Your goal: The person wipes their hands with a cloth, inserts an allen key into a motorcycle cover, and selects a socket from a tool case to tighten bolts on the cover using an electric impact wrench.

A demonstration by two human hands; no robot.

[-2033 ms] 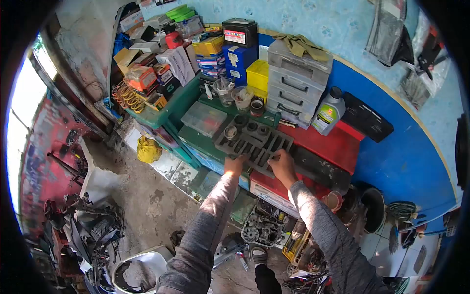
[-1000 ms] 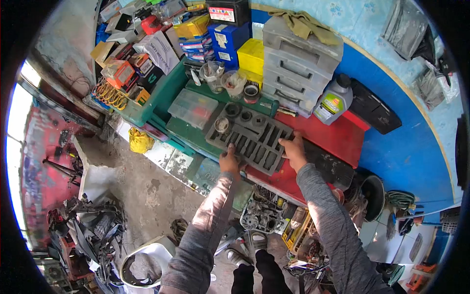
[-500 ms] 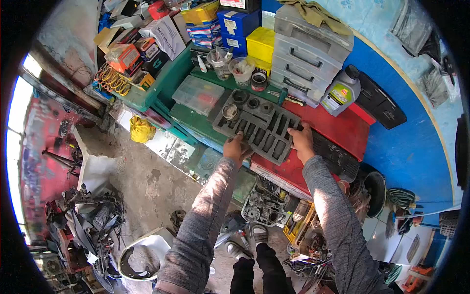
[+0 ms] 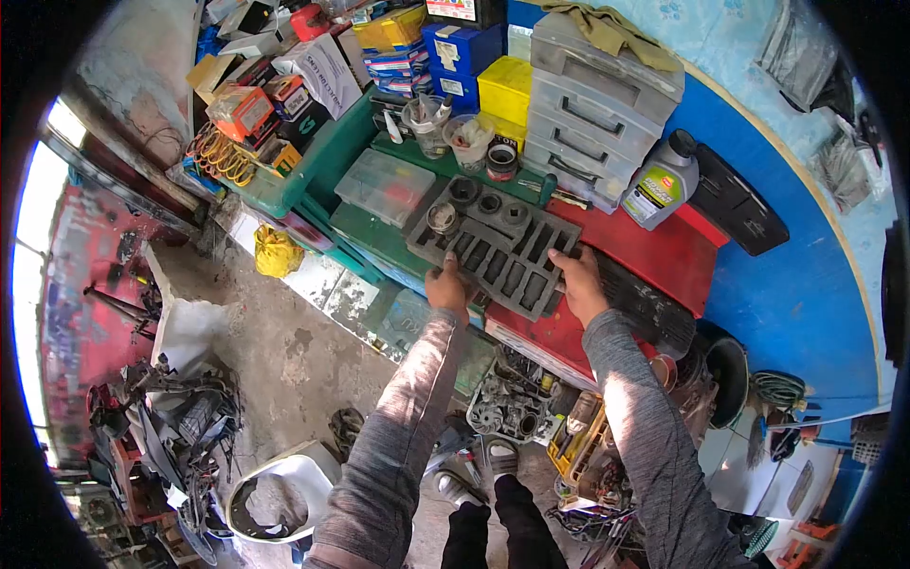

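Note:
A dark grey socket-set tray (image 4: pixel 498 242) with round recesses and rows of narrow slots is held tilted above the green and red bench tops. At its near left edge, my left hand (image 4: pixel 447 286) is closed, thumb on top and fingers underneath. My right hand (image 4: pixel 580 283) grips the near right edge in the same way. A small round container (image 4: pixel 443 219) sits on the tray's left part. Dark round pieces lie in some of the recesses; whether each narrow slot holds a socket I cannot tell.
Behind the tray are a clear plastic box (image 4: pixel 385 184), tubs (image 4: pixel 470 142) of small parts and a drawer unit (image 4: pixel 597 114). An oil bottle (image 4: pixel 661 180) stands on the red bench (image 4: pixel 654 248). Below lie engine parts (image 4: pixel 512 403) and a yellow crate (image 4: pixel 575 438).
The tray has shifted slightly toward the left, with both hands still on it. My left hand and right hand have moved a little left along with it.

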